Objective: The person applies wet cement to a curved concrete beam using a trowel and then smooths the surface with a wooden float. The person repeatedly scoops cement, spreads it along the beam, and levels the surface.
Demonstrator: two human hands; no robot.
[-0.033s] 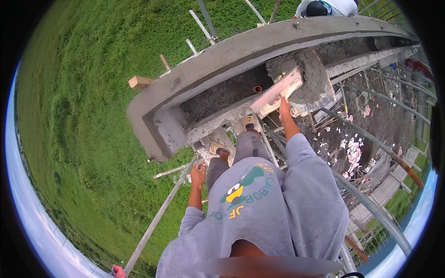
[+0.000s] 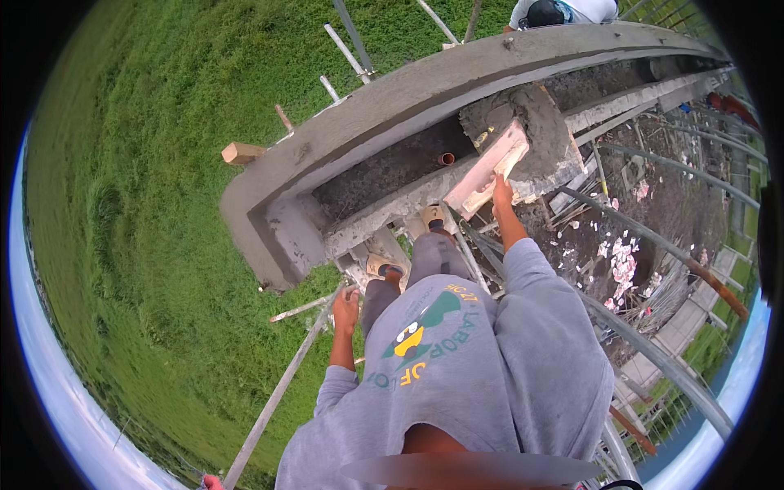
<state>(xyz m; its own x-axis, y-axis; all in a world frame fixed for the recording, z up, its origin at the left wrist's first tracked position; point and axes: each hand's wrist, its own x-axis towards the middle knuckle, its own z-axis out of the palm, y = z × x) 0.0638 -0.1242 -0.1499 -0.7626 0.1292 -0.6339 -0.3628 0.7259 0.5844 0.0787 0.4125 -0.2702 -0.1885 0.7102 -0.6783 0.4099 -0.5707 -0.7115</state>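
Note:
My right hand (image 2: 501, 196) is closed round the handle of a long, pale pinkish plastering float (image 2: 487, 168). The float slants over the inner edge of a grey concrete trough (image 2: 359, 228), beside a rough patch of wet mortar (image 2: 542, 131). Part of the mortar is hidden behind the float. Low at my left side, my left hand (image 2: 346, 309) has its fingers curled, close to the top of a slanting scaffold pole (image 2: 282, 388). Whether anything is inside those fingers, I cannot make out.
My feet stand on narrow supports (image 2: 382, 265) beside the trough. An orange pipe end (image 2: 446, 158) rises from its floor. Scaffold tubes (image 2: 645, 229) cross above littered ground at right. Another person (image 2: 563, 11) bends at the far wall. A timber end (image 2: 242, 153) juts out at left.
The float has turned slightly, its lower end shifting a little right and toward me. The whole view has slid slightly left. My left hand stays low by the pole, fingers curled.

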